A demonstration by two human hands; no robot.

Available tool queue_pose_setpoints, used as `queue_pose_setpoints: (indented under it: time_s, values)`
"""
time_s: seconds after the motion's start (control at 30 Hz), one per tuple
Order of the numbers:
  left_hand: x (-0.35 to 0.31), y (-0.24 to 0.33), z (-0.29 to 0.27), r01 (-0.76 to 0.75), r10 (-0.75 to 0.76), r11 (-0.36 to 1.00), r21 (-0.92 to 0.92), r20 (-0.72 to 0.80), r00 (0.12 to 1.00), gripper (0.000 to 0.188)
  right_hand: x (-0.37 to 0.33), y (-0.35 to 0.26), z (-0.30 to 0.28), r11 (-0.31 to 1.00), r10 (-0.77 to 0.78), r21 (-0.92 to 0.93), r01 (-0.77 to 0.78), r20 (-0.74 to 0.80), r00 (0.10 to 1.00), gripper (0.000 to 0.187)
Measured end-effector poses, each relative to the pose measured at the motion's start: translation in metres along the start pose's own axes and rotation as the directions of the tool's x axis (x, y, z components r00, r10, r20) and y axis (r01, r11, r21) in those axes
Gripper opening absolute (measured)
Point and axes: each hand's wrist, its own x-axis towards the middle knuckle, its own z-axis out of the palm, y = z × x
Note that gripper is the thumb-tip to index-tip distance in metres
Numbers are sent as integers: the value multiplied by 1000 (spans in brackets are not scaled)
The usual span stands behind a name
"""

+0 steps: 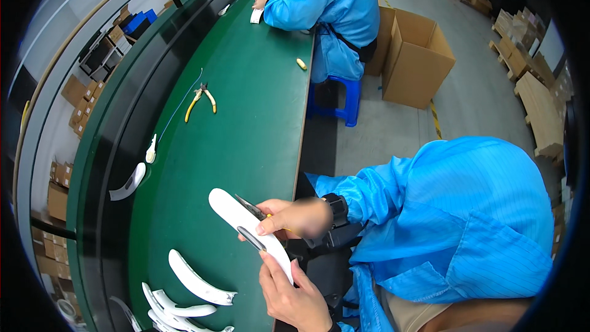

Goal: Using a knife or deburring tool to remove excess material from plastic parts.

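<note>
A long, curved white plastic piece [224, 205] is held over the near edge of the bench. My left hand [294, 295] grips its lower end between thumb and fingers. My right hand [289, 218] is closed at the middle of the piece, its thumb over the white surface. In that same hand sits a tool with a dark pointed blade [249, 206] and bits of yellow handle showing; its exact kind is partly hidden. A dark, elongated oval [252, 238] shows along the white piece between my hands; I cannot tell whether it is an opening or an inset.
Several curved white pieces [200, 280] lie on the green bench [246, 141]. Farther up are yellow-handled pliers [201, 99], a white part with a thin blue wire [151, 149], and a yellow object [301, 64]. A blue-clad person [335, 0] works beyond, beside a cardboard box [415, 64].
</note>
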Motion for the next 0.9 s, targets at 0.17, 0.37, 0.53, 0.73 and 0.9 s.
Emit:
queue_pose_setpoints:
  time_s: [0.17,0.37,0.53,0.73,0.9]
  values:
    - [11,1,-6,43,-46,999,18,187,981,52,1,5,-2,998,-2,-69,-3,-83,997,32]
    - [38,-33,-11,-15,32,997,-79,216,976,53,30,-15,-10,924,51,-376,-62,-40,998,35]
    - [100,-118,-9,130,-125,959,-250,36,991,53,66,-47,-22,856,-94,-517,27,-103,990,25]
    - [233,-242,-23,365,-365,931,-23,32,931,49,164,-115,-37,312,-232,-931,189,119,965,20]
    - [284,-351,-17,329,-370,896,298,90,925,69,317,-154,-51,-348,-302,-927,141,253,919,38]
